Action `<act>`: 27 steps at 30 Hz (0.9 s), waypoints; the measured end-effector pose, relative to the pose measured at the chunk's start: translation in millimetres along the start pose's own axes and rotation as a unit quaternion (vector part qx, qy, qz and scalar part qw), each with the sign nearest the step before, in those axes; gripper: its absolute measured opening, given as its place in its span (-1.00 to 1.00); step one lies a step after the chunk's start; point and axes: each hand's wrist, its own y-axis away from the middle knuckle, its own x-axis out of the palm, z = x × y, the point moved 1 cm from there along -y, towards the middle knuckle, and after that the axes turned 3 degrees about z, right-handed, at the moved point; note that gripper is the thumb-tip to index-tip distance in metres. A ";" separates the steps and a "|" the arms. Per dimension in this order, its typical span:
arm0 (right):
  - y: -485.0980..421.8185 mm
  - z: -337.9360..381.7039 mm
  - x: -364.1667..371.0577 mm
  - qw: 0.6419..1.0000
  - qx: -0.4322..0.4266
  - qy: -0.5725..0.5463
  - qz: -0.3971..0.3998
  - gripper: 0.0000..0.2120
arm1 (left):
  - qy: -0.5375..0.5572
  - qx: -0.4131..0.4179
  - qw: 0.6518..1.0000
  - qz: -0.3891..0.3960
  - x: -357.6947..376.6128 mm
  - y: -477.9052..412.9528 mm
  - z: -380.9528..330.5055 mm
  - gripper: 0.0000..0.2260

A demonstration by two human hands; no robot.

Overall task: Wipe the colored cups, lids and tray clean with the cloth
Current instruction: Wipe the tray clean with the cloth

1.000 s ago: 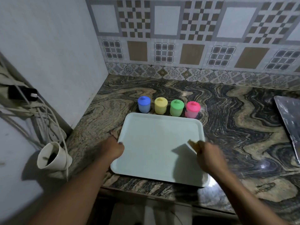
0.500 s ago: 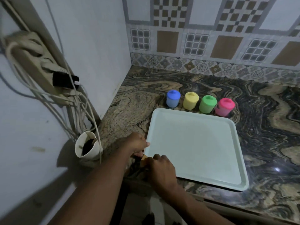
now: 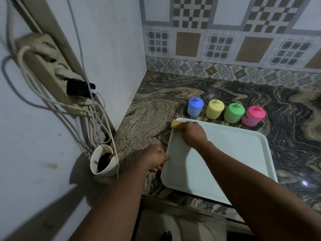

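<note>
The pale green rectangular plastic tray [image 3: 234,153] is showing a smooth matt face, the blue plastic cup [image 3: 195,107], yellow plastic cup [image 3: 215,109], green plastic cup [image 3: 234,113] and pink plastic cup [image 3: 253,116] are looking smooth and dull, and the swirled brown-black stone bench [image 3: 156,108] is gleaming, polished and glossy.

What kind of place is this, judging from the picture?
Probably a home kitchen corner: a marbled stone countertop, a patterned tile backsplash, and a row of lidded colored cups beside a tray.

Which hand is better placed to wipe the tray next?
The right hand: it holds the cloth at the far left corner of the tray. The left hand grips the tray's left edge.
</note>
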 end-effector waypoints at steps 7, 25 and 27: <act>123.8 5.7 39.5 0.990 -0.134 -0.022 -0.044 -0.69 | 0.040 0.011 0.999 -0.004 -0.3 -5.5 8.3 -0.89; 40.8 -50.9 -10.1 0.988 -0.141 0.053 0.046 -0.53 | -0.415 0.247 0.866 -0.128 96.1 11.4 -22.5 -0.38; 44.0 -69.5 -10.8 0.989 -0.137 0.053 0.034 -0.53 | -0.405 0.239 0.874 -0.124 97.1 5.5 -17.9 -0.37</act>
